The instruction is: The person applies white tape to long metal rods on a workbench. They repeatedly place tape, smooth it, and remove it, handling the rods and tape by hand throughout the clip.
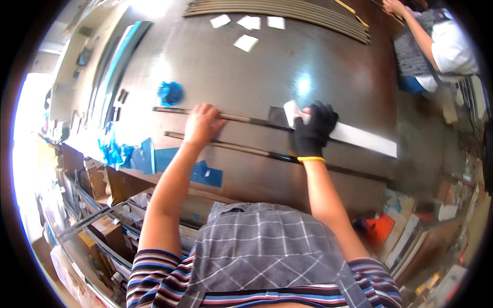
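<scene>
Two long, thin dark bars lie side by side across the metal-topped table: a far bar [241, 119] and a near bar [241, 148]. My bare left hand [204, 123] is closed over the far bar near its left end. In a black glove with a yellow cuff, my right hand [317, 127] grips a white piece [292, 113] that sticks up by the thumb. From beneath the glove a flat white strip [365, 140] runs right along the far bar. Whether the two white parts are one piece I cannot tell.
Crumpled blue film [170, 93] lies beyond my left hand, with blue sheets [205, 173] near the front edge. Several white paper pieces [246, 43] and a stack of long bars [277, 11] are at the back. A co-worker [436, 46] stands at the far right.
</scene>
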